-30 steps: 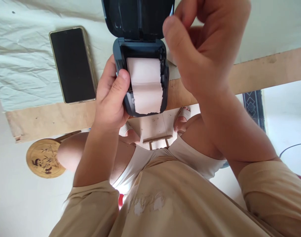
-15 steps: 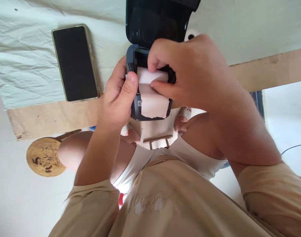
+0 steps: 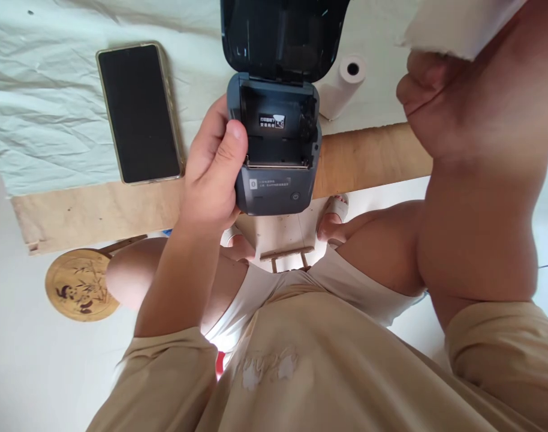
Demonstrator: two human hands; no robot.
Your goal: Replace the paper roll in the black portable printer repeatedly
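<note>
My left hand (image 3: 215, 165) grips the left side of a small dark portable label printer (image 3: 274, 186), thumb on top. Its glossy black lid (image 3: 280, 39) is flipped up, and the paper bay (image 3: 274, 144) lies bare, showing a printed sticker inside. At the upper right, my right hand (image 3: 440, 99) is closed with curled fingers on white paper (image 3: 463, 24), blurred and partly cut off by the frame edge. Behind the printer's right side, a white paper roll (image 3: 343, 87) lies on the cloth, its dark core hole showing.
A phone (image 3: 139, 114) in a clear case lies left on the pale cloth (image 3: 44, 108). The table's wooden edge (image 3: 98, 213) runs between the cloth and my legs. A round wooden stool (image 3: 83, 285) with a panda picture stands at the lower left.
My right hand has pulled the paper out of the printer and carried it to the upper right. My left hand still holds the printer. The paper roll behind has come into fuller view.
</note>
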